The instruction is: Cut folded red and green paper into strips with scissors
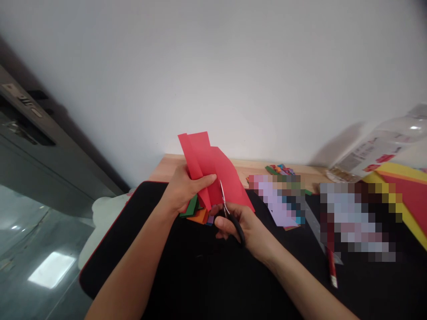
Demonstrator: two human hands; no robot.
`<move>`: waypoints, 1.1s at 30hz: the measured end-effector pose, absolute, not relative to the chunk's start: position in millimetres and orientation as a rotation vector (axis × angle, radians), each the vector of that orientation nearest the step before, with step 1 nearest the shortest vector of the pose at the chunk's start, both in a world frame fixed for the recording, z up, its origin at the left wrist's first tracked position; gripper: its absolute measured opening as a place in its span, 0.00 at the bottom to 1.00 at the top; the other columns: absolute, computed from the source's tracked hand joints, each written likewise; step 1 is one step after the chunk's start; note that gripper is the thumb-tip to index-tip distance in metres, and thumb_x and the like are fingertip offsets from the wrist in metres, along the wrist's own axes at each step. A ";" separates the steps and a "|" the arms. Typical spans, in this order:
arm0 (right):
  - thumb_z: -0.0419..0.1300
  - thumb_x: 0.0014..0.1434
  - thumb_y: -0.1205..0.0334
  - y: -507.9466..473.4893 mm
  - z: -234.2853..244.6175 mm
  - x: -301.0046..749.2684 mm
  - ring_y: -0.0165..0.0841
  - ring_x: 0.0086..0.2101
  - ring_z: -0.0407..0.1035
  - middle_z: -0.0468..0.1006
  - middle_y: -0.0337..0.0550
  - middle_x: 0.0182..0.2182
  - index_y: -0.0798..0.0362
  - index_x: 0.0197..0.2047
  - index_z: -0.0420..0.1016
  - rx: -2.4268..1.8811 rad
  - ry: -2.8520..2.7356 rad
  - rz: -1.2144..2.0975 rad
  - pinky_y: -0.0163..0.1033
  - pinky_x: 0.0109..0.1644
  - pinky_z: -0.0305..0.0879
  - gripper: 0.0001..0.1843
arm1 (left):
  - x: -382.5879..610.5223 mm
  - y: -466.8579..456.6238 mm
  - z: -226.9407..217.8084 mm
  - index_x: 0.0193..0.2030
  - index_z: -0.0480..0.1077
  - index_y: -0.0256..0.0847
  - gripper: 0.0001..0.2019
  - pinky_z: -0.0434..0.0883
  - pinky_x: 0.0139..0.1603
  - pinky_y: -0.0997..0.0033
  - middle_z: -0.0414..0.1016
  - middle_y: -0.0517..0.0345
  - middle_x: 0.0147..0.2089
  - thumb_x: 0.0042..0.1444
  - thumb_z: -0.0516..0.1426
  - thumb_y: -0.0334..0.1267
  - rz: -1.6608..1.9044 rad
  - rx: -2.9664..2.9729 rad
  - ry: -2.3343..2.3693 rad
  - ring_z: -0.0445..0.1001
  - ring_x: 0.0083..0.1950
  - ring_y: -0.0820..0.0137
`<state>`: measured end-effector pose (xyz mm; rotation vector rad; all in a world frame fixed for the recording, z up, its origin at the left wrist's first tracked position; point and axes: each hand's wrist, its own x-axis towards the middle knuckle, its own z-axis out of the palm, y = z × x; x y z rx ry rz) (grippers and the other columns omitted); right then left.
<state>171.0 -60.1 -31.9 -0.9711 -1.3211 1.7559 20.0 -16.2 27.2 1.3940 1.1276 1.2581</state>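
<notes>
Folded red paper [230,178] is pinched in my left hand [187,189], with the thumb lying across its front. My right hand [242,224] grips black-handled scissors [237,229]. Their metal blades point up and lie against the red paper, just right of my left thumb. Part of the paper flares to the right beyond the blades. Below the red paper, green paper [189,208] and orange paper [198,216] lie on the black mat [200,275], partly covered by my hands.
Right of my hands are purple paper [271,204], a clear ruler [315,222] and a red pencil [331,266]. A plastic bottle [380,146] stands near yellow and red sheets [408,200]. The wall [213,80] rises behind the wooden tabletop [160,166]; a door [50,133] is at left.
</notes>
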 end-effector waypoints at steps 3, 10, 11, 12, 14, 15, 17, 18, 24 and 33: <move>0.68 0.43 0.45 -60.4 -33.4 171.0 0.24 0.20 0.63 0.65 0.31 0.18 0.56 0.34 0.71 -0.963 -1.322 1.756 0.31 0.26 0.62 0.24 | 20.3 -16.1 27.0 0.31 0.74 0.37 0.07 0.73 0.32 0.67 0.77 0.55 0.30 0.43 0.64 0.34 1.264 1.398 1.113 0.75 0.32 0.64; 0.65 0.46 0.43 -60.5 -35.5 170.5 0.24 0.18 0.62 0.64 0.30 0.16 0.56 0.35 0.71 -0.966 -1.336 1.743 0.30 0.24 0.62 0.24 | 20.1 -16.9 27.5 0.30 0.74 0.38 0.06 0.73 0.33 0.67 0.77 0.55 0.31 0.43 0.64 0.33 1.280 1.405 1.111 0.75 0.33 0.64; 0.65 0.47 0.43 -60.5 -35.8 170.4 0.24 0.18 0.62 0.64 0.30 0.16 0.56 0.35 0.71 -0.968 -1.338 1.740 0.30 0.24 0.62 0.24 | 20.1 -16.8 27.3 0.30 0.74 0.38 0.06 0.73 0.33 0.67 0.77 0.55 0.31 0.43 0.64 0.34 1.280 1.399 1.110 0.75 0.33 0.64; 0.64 0.47 0.43 -60.5 -36.2 170.1 0.24 0.18 0.62 0.64 0.30 0.16 0.56 0.35 0.71 -0.967 -1.340 1.737 0.30 0.24 0.62 0.24 | 20.1 -16.7 27.0 0.30 0.74 0.38 0.07 0.73 0.33 0.66 0.77 0.54 0.31 0.42 0.64 0.34 1.279 1.393 1.110 0.75 0.33 0.64; 0.64 0.47 0.43 -60.7 -37.0 169.5 0.23 0.18 0.62 0.64 0.30 0.16 0.56 0.35 0.71 -0.961 -1.343 1.725 0.31 0.24 0.63 0.24 | 20.4 -16.3 26.7 0.31 0.74 0.37 0.07 0.73 0.33 0.66 0.78 0.54 0.32 0.42 0.64 0.34 1.278 1.386 1.110 0.75 0.33 0.63; 0.64 0.47 0.43 -60.8 -37.3 169.2 0.23 0.18 0.62 0.64 0.30 0.16 0.56 0.35 0.71 -0.958 -1.344 1.719 0.31 0.25 0.64 0.24 | 20.5 -16.1 26.7 0.31 0.74 0.37 0.08 0.73 0.33 0.66 0.78 0.54 0.32 0.42 0.64 0.34 1.277 1.386 1.112 0.75 0.34 0.63; 0.64 0.47 0.42 -61.1 -37.2 168.6 0.23 0.17 0.61 0.63 0.29 0.15 0.56 0.34 0.71 -0.958 -1.342 1.714 0.32 0.26 0.65 0.24 | 20.6 -15.9 26.6 0.31 0.74 0.37 0.08 0.73 0.34 0.66 0.77 0.54 0.32 0.42 0.64 0.34 1.278 1.392 1.115 0.75 0.34 0.64; 0.64 0.46 0.42 -61.4 -36.9 168.5 0.23 0.17 0.60 0.62 0.29 0.15 0.56 0.34 0.71 -0.958 -1.338 1.715 0.32 0.26 0.66 0.24 | 20.6 -16.0 26.7 0.31 0.74 0.37 0.08 0.73 0.34 0.66 0.77 0.54 0.31 0.42 0.64 0.34 1.276 1.395 1.119 0.75 0.33 0.64; 0.64 0.47 0.43 -61.8 -34.4 168.4 0.22 0.16 0.58 0.62 0.28 0.14 0.56 0.32 0.70 -0.935 -1.335 1.710 0.33 0.26 0.67 0.23 | 21.5 -17.1 28.5 0.32 0.74 0.37 0.08 0.73 0.34 0.66 0.77 0.53 0.33 0.42 0.64 0.34 1.268 1.388 1.140 0.75 0.35 0.63; 0.64 0.46 0.42 -60.6 -35.0 167.6 0.22 0.15 0.57 0.61 0.28 0.12 0.56 0.30 0.69 -0.929 -1.318 1.722 0.33 0.24 0.67 0.23 | 18.8 -14.1 24.0 0.32 0.74 0.38 0.09 0.73 0.35 0.65 0.77 0.54 0.33 0.42 0.65 0.35 1.273 1.406 1.108 0.75 0.35 0.63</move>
